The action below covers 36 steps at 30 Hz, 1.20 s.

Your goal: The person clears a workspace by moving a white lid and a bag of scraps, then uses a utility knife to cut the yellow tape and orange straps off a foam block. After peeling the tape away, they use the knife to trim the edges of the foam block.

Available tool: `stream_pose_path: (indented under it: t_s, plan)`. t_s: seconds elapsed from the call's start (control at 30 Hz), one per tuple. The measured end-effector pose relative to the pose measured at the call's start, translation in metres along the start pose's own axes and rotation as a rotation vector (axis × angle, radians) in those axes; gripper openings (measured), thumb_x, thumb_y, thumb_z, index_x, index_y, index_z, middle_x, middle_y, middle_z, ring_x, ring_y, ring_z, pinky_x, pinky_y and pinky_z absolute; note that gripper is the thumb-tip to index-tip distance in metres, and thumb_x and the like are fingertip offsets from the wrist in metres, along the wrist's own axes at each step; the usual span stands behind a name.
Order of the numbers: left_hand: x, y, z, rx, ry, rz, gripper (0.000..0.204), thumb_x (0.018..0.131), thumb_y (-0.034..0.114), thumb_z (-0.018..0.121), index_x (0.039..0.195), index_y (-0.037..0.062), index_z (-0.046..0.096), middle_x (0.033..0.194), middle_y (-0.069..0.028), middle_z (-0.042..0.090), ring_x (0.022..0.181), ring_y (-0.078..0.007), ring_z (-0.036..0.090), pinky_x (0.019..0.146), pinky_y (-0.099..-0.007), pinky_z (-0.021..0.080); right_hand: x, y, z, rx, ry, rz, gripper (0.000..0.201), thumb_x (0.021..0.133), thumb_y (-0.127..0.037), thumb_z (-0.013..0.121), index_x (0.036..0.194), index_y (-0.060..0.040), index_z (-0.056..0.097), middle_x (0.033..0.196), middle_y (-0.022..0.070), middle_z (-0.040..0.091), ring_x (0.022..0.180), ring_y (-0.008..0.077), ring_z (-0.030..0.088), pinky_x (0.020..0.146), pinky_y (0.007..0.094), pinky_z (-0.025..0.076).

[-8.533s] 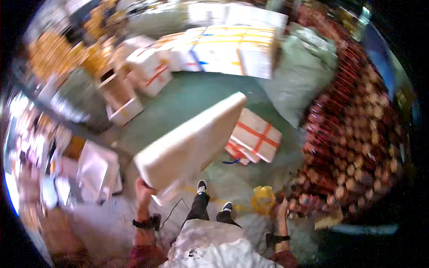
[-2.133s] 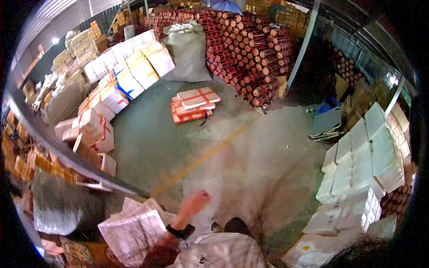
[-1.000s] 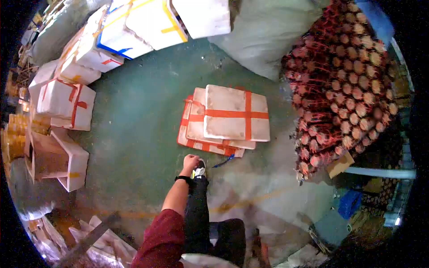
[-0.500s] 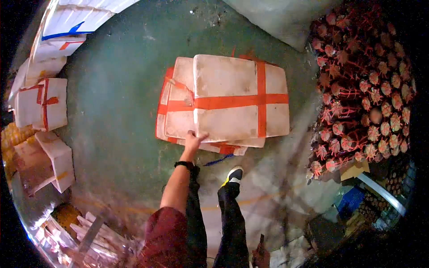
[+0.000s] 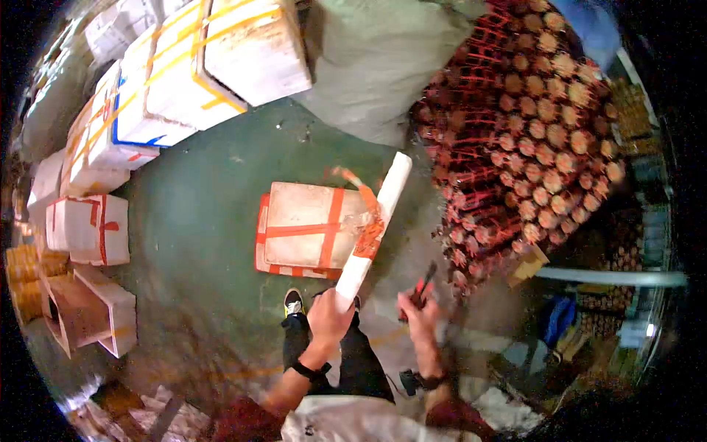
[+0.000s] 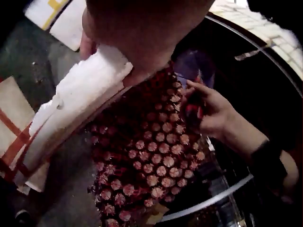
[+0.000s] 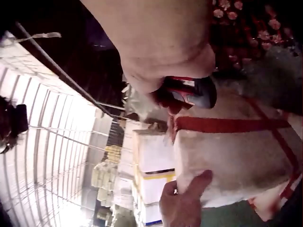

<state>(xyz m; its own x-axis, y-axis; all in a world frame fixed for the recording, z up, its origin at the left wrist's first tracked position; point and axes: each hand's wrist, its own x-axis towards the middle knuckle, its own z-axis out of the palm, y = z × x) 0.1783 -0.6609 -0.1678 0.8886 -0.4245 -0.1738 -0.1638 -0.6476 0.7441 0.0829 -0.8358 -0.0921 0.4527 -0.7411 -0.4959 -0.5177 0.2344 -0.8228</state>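
My left hand (image 5: 328,318) grips the lower end of a white foam slab (image 5: 383,206), which stands on edge with red tape around its middle. In the left wrist view the slab (image 6: 71,99) shows a rough white edge under the fingers. My right hand (image 5: 423,321) holds a red and black tool (image 5: 421,292) just right of the slab. The right wrist view shows the tool (image 7: 191,92) near the red tape and the left hand (image 7: 184,203) on the slab's face. Behind it, another taped slab (image 5: 298,214) lies on a red-taped one on the floor.
White foam boxes (image 5: 254,51) line the upper left. A large grey-green sack (image 5: 375,66) stands at the top. Stacked round bundles in red netting (image 5: 530,140) fill the right side. An open box (image 5: 81,309) sits at the left.
The top slab has been lifted off the pile and tilted onto its edge by my left hand. My right hand has come up into view with the tool.
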Motion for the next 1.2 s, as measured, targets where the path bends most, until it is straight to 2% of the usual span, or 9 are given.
stream_pose_path:
  t_s: [0.1, 0.23, 0.27, 0.47, 0.73, 0.97, 1.03, 1.07, 1.2]
  plan:
    - [-0.025, 0.033, -0.053, 0.138, 0.145, 0.400, 0.046, 0.068, 0.021, 0.080, 0.102, 0.0008, 0.057, 0.087, -0.0150, 0.061, 0.082, -0.0348, 0.061, 0.073, -0.0456, 0.050, -0.014, -0.051, 0.026, 0.106, 0.080, -0.152, 0.022, 0.082, -0.018, 0.079, 0.093, -0.0045, 0.064, 0.069, 0.0006, 0.064, 0.058, 0.0119, 0.062, 0.052, 0.0265, 0.048]
    - [-0.047, 0.055, -0.100, 0.077, -0.031, 0.343, 0.042, 0.069, 0.010, 0.075, 0.104, 0.0013, 0.055, 0.086, -0.0135, 0.059, 0.081, -0.0327, 0.062, 0.067, -0.0427, 0.051, -0.027, -0.075, 0.067, -0.292, 0.526, -0.587, 0.048, 0.071, -0.026, 0.086, 0.105, 0.0003, 0.065, 0.097, 0.0116, 0.066, 0.092, 0.0285, 0.065, 0.079, 0.0376, 0.052]
    - [-0.057, 0.056, -0.109, 0.097, -0.039, 0.365, 0.041, 0.069, 0.009, 0.075, 0.104, 0.0012, 0.055, 0.086, -0.0134, 0.059, 0.081, -0.0328, 0.061, 0.067, -0.0430, 0.051, -0.037, -0.084, 0.072, -0.332, 0.451, -0.448, 0.053, 0.068, -0.028, 0.088, 0.109, -0.0020, 0.066, 0.110, 0.0157, 0.063, 0.104, 0.0329, 0.060, 0.088, 0.0407, 0.049]
    - [-0.097, 0.058, -0.127, 0.249, -0.015, 0.477, 0.048, 0.069, 0.006, 0.070, 0.111, 0.0015, 0.048, 0.092, -0.0144, 0.057, 0.082, -0.0340, 0.062, 0.067, -0.0442, 0.052, -0.061, -0.078, 0.082, -0.385, 0.553, -0.384, 0.023, 0.082, -0.021, 0.074, 0.083, -0.0004, 0.064, 0.057, 0.0099, 0.059, 0.059, 0.0302, 0.064, 0.059, 0.0428, 0.049]
    - [-0.094, 0.051, -0.161, 0.193, 0.011, 0.407, 0.046, 0.074, 0.010, 0.072, 0.114, 0.0060, 0.050, 0.093, -0.0149, 0.058, 0.085, -0.0365, 0.063, 0.069, -0.0479, 0.053, -0.081, -0.045, 0.059, 0.326, 0.259, -0.311, 0.017, 0.088, -0.012, 0.068, 0.085, -0.0034, 0.053, 0.065, 0.0056, 0.060, 0.053, 0.0128, 0.057, 0.047, 0.0321, 0.044]
    - [-0.061, 0.068, -0.176, 0.003, 0.204, 0.296, 0.044, 0.076, 0.017, 0.075, 0.113, 0.0027, 0.056, 0.096, -0.0206, 0.065, 0.087, -0.0404, 0.065, 0.073, -0.0494, 0.052, -0.076, -0.012, 0.049, 0.513, 0.374, -0.372, 0.014, 0.086, -0.009, 0.070, 0.083, -0.0018, 0.059, 0.069, 0.0041, 0.061, 0.057, 0.0125, 0.059, 0.047, 0.0287, 0.044]
    - [-0.060, 0.072, -0.187, -0.084, 0.287, 0.207, 0.049, 0.074, 0.018, 0.076, 0.116, 0.0020, 0.056, 0.100, -0.0223, 0.065, 0.089, -0.0398, 0.066, 0.076, -0.0472, 0.052, -0.056, 0.005, 0.031, 0.492, 0.604, -0.074, 0.016, 0.084, -0.012, 0.073, 0.081, 0.0014, 0.064, 0.069, 0.0027, 0.060, 0.054, 0.0119, 0.053, 0.045, 0.0304, 0.038]
    - [-0.061, 0.070, -0.190, -0.125, 0.318, 0.162, 0.051, 0.074, 0.019, 0.076, 0.117, 0.0017, 0.056, 0.102, -0.0231, 0.065, 0.090, -0.0395, 0.066, 0.077, -0.0461, 0.052, -0.050, 0.013, 0.020, 0.646, 0.609, -0.130, 0.018, 0.084, -0.012, 0.073, 0.075, 0.0012, 0.063, 0.067, 0.0031, 0.059, 0.052, 0.0112, 0.050, 0.045, 0.0318, 0.036]
    - [-0.015, 0.009, -0.243, -0.689, 0.278, -0.081, 0.042, 0.068, 0.014, 0.081, 0.098, -0.0033, 0.058, 0.091, -0.0088, 0.061, 0.080, -0.0163, 0.057, 0.074, -0.0311, 0.049, -0.038, 0.038, -0.041, 0.736, 0.667, -0.071, 0.020, 0.085, -0.013, 0.072, 0.091, -0.0015, 0.057, 0.077, 0.0070, 0.061, 0.055, 0.0144, 0.054, 0.044, 0.0297, 0.041]
